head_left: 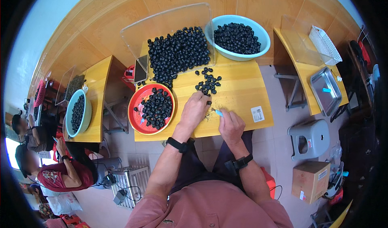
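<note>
My left hand (196,107) is closed at the middle of the yellow table (234,84), pinching a small black bead-like piece (209,102) between thumb and fingertips. In my right hand (231,127) is a slim tool with a light-blue handle (218,113). Its narrow tip points left toward that piece; whether the two touch I cannot tell. Fine crumbs lie under both hands. Just beyond my left hand is a loose group of black round pieces (208,82), several with a visible hole. A red tray (139,125) to the left holds many more.
At the back, a clear-walled bin (166,12) holds a large heap of black pieces beside a full pale-blue basin (264,50). A phone (141,69) and a white label (257,114) lie on the table. Rightward are a metal tray (325,91) and a grey stool (309,139). Co-workers sit at left.
</note>
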A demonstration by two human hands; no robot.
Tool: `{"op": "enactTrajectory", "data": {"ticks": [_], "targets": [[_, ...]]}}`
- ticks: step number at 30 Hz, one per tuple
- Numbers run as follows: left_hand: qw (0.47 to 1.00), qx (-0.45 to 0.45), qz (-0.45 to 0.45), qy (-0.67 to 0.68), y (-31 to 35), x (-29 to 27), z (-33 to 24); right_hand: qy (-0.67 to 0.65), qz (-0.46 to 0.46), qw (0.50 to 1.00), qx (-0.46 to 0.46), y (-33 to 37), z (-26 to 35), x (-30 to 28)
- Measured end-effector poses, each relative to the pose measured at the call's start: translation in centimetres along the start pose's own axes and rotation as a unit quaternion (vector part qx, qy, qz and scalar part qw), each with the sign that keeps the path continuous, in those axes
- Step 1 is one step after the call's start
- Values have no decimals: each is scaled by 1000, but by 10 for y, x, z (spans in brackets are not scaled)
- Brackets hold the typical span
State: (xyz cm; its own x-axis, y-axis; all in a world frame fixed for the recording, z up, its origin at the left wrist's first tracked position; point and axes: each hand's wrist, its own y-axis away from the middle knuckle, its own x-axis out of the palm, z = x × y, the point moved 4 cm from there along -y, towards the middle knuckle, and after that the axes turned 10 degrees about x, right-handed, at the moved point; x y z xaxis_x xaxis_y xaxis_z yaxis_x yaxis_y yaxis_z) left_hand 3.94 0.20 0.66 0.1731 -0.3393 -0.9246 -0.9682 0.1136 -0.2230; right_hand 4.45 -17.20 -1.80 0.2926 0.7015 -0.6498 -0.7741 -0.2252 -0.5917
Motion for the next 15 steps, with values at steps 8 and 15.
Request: {"op": "enactTrajectory", "data": {"ticks": [8,15], "targets": [[906,-191,-156,343,40,7,0,7,-5,1000,-9,-1,0,-3],[883,-179,-223,372,58,32,1,27,32,999,-1,-2,2,2]]}}
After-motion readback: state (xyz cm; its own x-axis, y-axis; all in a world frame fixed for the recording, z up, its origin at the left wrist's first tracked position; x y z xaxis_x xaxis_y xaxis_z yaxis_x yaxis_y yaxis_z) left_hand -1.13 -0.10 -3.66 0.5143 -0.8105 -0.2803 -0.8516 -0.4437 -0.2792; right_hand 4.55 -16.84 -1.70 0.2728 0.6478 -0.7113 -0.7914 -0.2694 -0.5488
